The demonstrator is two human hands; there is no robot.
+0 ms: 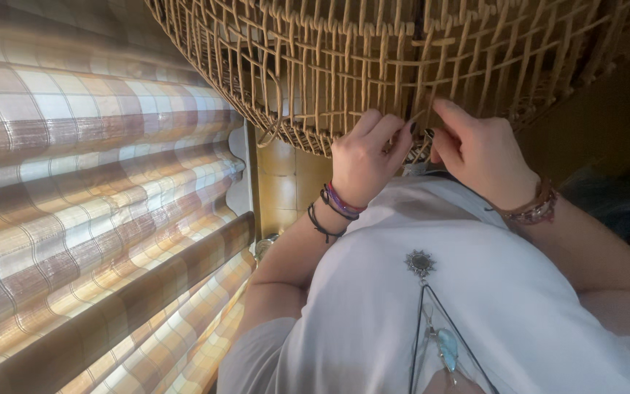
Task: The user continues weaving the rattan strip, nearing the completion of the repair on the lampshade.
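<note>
At the lower rim of the wicker basket, held above the lap, the left hand and right hand pinch loose strands. Most of the weave looks finished; the rim edge seems left undone.

A tan wicker basket, brown-and-cream plaid fabric, and a white shirt.

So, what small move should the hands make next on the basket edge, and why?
Probably the right hand should push the loose strand between the uprights of the wicker basket while the left hand steadies the rim: both sets of fingertips pinch there, at the unfinished lower edge.
</note>
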